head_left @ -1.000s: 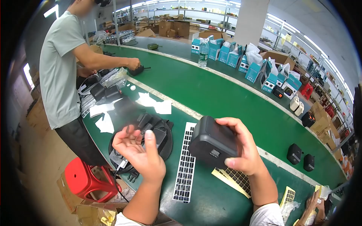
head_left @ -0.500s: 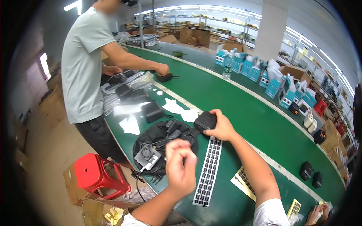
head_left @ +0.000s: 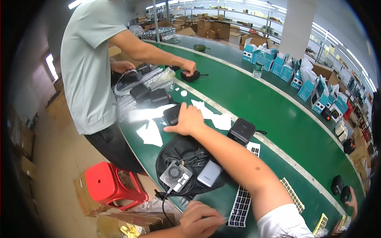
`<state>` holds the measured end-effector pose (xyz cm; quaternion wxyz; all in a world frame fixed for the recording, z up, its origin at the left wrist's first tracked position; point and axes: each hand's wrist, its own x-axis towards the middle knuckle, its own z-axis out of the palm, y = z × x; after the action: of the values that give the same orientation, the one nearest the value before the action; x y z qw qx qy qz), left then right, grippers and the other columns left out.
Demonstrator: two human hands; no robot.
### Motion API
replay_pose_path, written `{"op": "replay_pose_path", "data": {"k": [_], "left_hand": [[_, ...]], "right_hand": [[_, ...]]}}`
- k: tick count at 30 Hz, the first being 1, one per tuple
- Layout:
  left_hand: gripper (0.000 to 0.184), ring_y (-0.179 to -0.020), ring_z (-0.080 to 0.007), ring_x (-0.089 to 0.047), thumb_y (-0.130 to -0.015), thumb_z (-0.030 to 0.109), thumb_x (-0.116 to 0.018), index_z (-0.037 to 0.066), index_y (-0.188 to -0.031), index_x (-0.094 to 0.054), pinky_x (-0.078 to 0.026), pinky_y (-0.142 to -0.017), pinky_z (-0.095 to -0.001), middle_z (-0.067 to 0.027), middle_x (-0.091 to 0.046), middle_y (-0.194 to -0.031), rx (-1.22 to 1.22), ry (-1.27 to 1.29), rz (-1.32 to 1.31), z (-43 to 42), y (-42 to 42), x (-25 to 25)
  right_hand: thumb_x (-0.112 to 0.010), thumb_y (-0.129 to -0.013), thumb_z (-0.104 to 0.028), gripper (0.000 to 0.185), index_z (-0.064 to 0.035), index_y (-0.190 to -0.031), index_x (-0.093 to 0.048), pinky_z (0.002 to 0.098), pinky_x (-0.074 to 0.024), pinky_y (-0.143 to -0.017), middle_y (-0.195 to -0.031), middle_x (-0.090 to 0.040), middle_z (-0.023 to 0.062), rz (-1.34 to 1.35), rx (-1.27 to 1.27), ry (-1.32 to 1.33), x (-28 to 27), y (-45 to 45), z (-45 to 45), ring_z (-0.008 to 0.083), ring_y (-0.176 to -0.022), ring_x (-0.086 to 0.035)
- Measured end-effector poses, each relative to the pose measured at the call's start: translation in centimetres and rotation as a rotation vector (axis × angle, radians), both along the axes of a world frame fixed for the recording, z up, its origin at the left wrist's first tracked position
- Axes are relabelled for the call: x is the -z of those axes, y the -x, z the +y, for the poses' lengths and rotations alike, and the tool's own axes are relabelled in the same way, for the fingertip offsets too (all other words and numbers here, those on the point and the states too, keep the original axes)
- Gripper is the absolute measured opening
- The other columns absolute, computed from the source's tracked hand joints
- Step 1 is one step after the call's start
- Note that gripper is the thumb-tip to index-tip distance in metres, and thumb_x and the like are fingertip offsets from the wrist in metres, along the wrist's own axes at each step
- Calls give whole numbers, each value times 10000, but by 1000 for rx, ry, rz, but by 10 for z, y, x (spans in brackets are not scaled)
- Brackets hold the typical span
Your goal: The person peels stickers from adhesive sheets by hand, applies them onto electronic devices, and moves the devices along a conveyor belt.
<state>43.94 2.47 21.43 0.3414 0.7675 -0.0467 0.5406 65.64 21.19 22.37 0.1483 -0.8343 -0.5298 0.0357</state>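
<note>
My right hand [head_left: 189, 119] stretches across the bench, thumb and fingers around a black box-shaped device [head_left: 171, 115]. Another black device [head_left: 242, 131] with a wrist strap sits by the conveyor edge, at the top of a white sheet of black labels [head_left: 240, 208]. Low in the view, my left hand [head_left: 201, 220] has its fingers curled together; what they pinch, if anything, I cannot make out. Between the hands lies a black mesh bag [head_left: 164, 152], bearing a grey gadget with a round fan grille [head_left: 176, 175], cables and a silver-grey slab like a power bank [head_left: 209, 173].
A co-worker [head_left: 93, 71] at the left touches a black device [head_left: 189, 76] on the green conveyor [head_left: 254, 101]. White papers [head_left: 151, 134] lie on the bench. A red stool [head_left: 104, 182] stands below. Blue boxes [head_left: 286, 73] line the far side. Another person's hand [head_left: 352, 204] shows at right.
My right hand has let go of one black device by the conveyor edge and moved left onto another. My left hand has dropped lower. The silver-grey slab is now visible on the bag.
</note>
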Motion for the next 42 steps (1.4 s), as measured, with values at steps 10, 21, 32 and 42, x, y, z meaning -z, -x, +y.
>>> {"op": "replay_pose_path", "data": {"k": [10, 21, 32, 42], "left_hand": [[210, -923, -118, -574, -958, 15, -707, 15, -1119, -571, -462, -884, -245, -127, -619, -1076, 36, 811, -218, 55, 30, -14], [89, -1389, -324, -444, -932, 134, -725, 57, -915, -684, -320, -1160, -469, -237, -440, -1514, 8, 605, 96, 39, -13, -58], [126, -1398, -366, -439, -915, 165, -762, 65, -898, -688, -367, -1116, -466, -281, -446, -1496, -28, 469, 97, -22, -38, -69], [133, -1375, -367, -461, -893, 154, -776, 60, -889, -682, -354, -1126, -475, -275, -472, -1479, -80, 470, 57, -40, -46, -71]], "right_hand": [[-906, -607, -376, 971, 4, -1381, -460, 422, -521, -989, -1248, -639, 267, 405, -306, -464, -28, -10, -28, 376, -1141, -661], [-936, -671, -248, 935, 0, -1422, -436, 398, -466, -1048, -1305, -566, 198, 828, -223, -230, -122, 26, -261, 294, -1230, -571], [-917, -655, -163, 951, -27, -1443, -402, 372, -467, -1034, -1310, -533, 151, 849, -117, -288, -132, 29, -328, 242, -1220, -559], [-896, -644, -76, 961, -40, -1454, -379, 360, -453, -1071, -1332, -504, 118, 1002, -66, -323, -134, 34, -343, 217, -1249, -532]]}}
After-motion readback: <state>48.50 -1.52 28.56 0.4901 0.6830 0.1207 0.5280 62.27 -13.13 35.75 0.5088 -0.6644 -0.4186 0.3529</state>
